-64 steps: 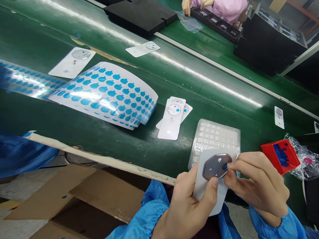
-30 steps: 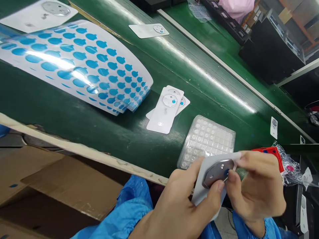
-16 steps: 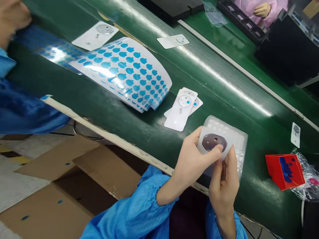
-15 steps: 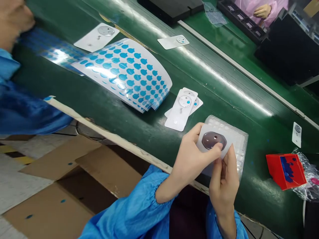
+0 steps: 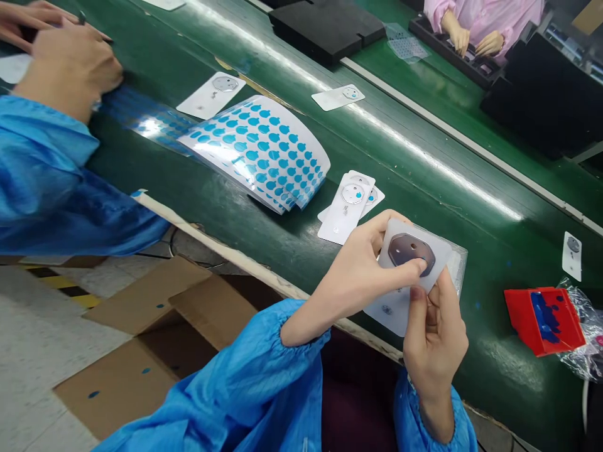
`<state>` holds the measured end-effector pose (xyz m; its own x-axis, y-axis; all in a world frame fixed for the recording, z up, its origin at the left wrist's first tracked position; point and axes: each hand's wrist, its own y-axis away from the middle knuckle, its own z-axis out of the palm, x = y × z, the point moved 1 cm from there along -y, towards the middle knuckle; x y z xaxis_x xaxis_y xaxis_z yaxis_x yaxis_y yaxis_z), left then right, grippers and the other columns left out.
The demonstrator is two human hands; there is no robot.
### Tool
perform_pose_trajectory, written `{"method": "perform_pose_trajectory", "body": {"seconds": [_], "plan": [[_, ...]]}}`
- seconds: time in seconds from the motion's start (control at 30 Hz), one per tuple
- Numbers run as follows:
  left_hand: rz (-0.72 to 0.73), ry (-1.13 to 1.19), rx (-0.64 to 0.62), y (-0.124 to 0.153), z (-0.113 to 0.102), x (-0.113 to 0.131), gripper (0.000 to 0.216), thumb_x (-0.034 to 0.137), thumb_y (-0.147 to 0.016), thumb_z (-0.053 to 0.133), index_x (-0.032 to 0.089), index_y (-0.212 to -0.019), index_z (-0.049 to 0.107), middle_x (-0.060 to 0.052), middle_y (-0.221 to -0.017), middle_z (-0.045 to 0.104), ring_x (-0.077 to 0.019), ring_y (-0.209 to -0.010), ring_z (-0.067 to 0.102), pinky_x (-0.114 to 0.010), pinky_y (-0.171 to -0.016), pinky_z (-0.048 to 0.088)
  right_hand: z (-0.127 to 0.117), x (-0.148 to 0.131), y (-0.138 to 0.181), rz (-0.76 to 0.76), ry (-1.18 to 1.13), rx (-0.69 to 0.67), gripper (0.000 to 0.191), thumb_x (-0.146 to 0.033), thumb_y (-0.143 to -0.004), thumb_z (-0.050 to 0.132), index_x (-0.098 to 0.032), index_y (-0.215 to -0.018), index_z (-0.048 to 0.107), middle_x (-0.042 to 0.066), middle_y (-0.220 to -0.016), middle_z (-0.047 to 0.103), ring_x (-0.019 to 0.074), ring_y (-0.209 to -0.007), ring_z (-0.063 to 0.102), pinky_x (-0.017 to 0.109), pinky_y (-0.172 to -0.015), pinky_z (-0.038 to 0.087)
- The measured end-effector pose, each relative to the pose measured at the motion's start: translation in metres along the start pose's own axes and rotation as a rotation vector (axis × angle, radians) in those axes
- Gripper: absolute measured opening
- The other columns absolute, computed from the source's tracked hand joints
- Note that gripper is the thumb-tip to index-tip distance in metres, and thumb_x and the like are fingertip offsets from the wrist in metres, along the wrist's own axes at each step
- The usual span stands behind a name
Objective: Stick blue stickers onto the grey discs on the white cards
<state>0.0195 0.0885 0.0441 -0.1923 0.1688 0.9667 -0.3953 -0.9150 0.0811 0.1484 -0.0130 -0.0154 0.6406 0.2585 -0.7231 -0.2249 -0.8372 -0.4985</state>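
Note:
A white rounded panel (image 5: 387, 317) with a dark octagonal window is held tilted between my two hands, over the table edge. My left hand (image 5: 355, 273) grips its upper left side, fingers behind it and thumb pressed on the window's lower right. From the right, my right hand (image 5: 438, 339) pinches the panel's edge with its thumb and fingers. Behind the panel, partly hidden, lies a clear plastic tray (image 5: 460, 260). Two similar white panels (image 5: 340, 220) overlap on the table to the left, with small blue spots on their round windows.
A curled sheet of blue stickers (image 5: 268, 147) lies left of centre, near a co-worker's hands (image 5: 75, 66). To the right are a red container (image 5: 521, 317), clear plastic wrap (image 5: 591, 348) and another panel (image 5: 571, 267). Black blocks (image 5: 325, 28) stand behind. Open cardboard boxes (image 5: 117, 383) sit below.
The held panel has tilted and shows more of its lower part; both hands still grip it. The view has shifted slightly. The co-worker's hands at left have come further into view.

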Motion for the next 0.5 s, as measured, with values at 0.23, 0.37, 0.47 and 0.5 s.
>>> {"method": "perform_pose_trajectory", "body": {"seconds": [0.23, 0.37, 0.47, 0.5], "plan": [[0.005, 0.03, -0.052, -0.003, 0.005, -0.005, 0.017, 0.011, -0.083, 0.073, 0.019, -0.091, 0.06, 0.004, -0.082, 0.067, -0.0123, -0.075, 0.061, -0.026, -0.068, 0.048, 0.005, 0.005, 0.004, -0.032, 0.114, 0.102, 0.061, -0.013, -0.106, 0.061, -0.025, -0.164, 0.049, 0.013, -0.144, 0.073, 0.0286, -0.119, 0.079, 0.037, -0.094, 0.071], [0.039, 0.104, -0.057, -0.004, 0.013, -0.009, 0.018, 0.008, -0.083, 0.072, 0.018, -0.094, 0.063, 0.003, -0.087, 0.066, -0.0127, -0.083, 0.061, -0.026, -0.076, 0.05, 0.015, 0.014, 0.009, -0.041, 0.116, 0.201, 0.059, -0.015, -0.107, 0.059, -0.021, -0.165, 0.048, 0.016, -0.15, 0.068, 0.0318, -0.126, 0.076, 0.044, -0.099, 0.07], [0.061, 0.143, -0.051, -0.004, 0.018, -0.01, 0.017, 0.005, -0.081, 0.068, 0.019, -0.089, 0.061, 0.004, -0.085, 0.063, -0.0121, -0.08, 0.06, -0.026, -0.075, 0.049, 0.023, 0.015, 0.011, -0.042, 0.063, 0.276, 0.059, -0.016, -0.109, 0.058, -0.023, -0.166, 0.046, 0.016, -0.153, 0.066, 0.0319, -0.134, 0.071, 0.044, -0.104, 0.068], [0.06, 0.147, -0.05, -0.003, 0.02, -0.009, 0.017, 0.006, -0.081, 0.067, 0.019, -0.088, 0.061, 0.003, -0.084, 0.063, -0.0125, -0.08, 0.061, -0.027, -0.075, 0.049, 0.025, 0.014, 0.011, -0.031, 0.052, 0.297, 0.058, -0.016, -0.109, 0.058, -0.024, -0.166, 0.046, 0.016, -0.154, 0.065, 0.0315, -0.135, 0.07, 0.044, -0.106, 0.067]]}}
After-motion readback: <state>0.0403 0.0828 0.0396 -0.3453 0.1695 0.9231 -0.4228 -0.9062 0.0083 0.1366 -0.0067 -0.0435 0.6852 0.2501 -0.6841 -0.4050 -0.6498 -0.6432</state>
